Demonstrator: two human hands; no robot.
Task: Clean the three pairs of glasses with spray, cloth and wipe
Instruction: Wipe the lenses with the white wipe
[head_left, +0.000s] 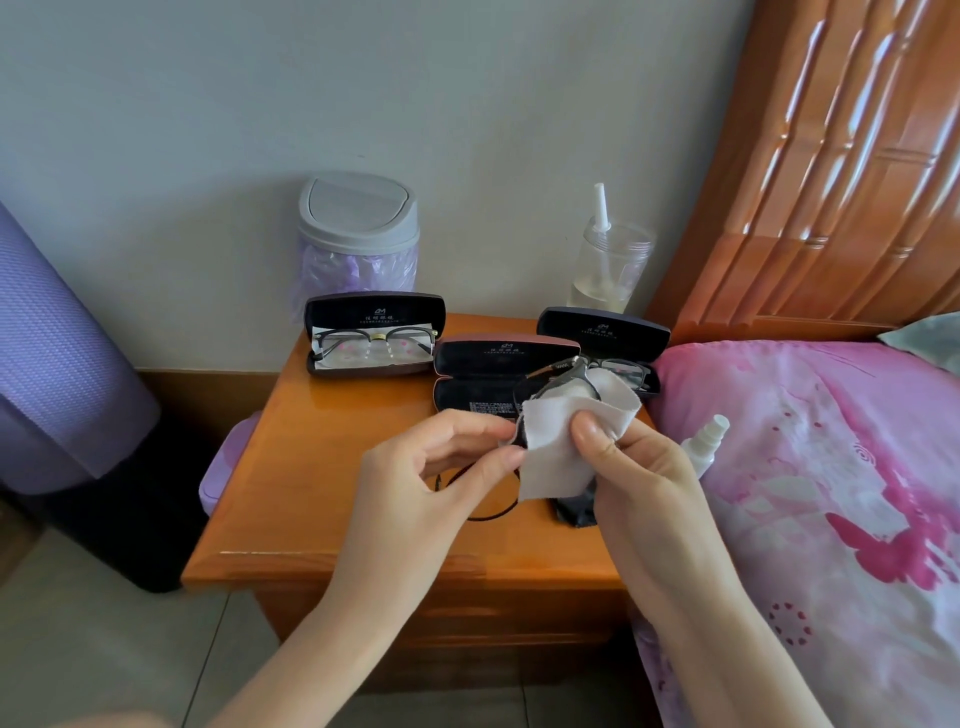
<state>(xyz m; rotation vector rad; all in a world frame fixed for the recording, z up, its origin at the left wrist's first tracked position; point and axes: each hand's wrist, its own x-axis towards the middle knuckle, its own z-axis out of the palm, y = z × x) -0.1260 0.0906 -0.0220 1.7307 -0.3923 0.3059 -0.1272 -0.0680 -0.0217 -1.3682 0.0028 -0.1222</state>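
The left hand (447, 457) and right hand (618, 457), nearest the camera, are raised over the bench (322, 467). A pair of glasses (563, 382) is held between them, mostly wrapped in a white cloth (556, 441). The left fingers (506, 457) are pinched on the frame's near end and the cloth edge; the right thumb is pressed onto the cloth over a lens, the other right fingers hidden behind it. The frame's long axis appears to run from the left fingertips up and away toward the right, with thin temples hanging below the fingers. The glasses are judged light, stiff but fragile, with slippery lenses, so the rim is best gripped and the lens touched only through the soft, limp cloth. Beyond the fingers lies an open, empty case (506, 374), flanked by two open cases, each holding glasses (374, 340) (623, 371). A spray bottle (704, 441) lies on the bed (831, 467), just right of the right fingers.
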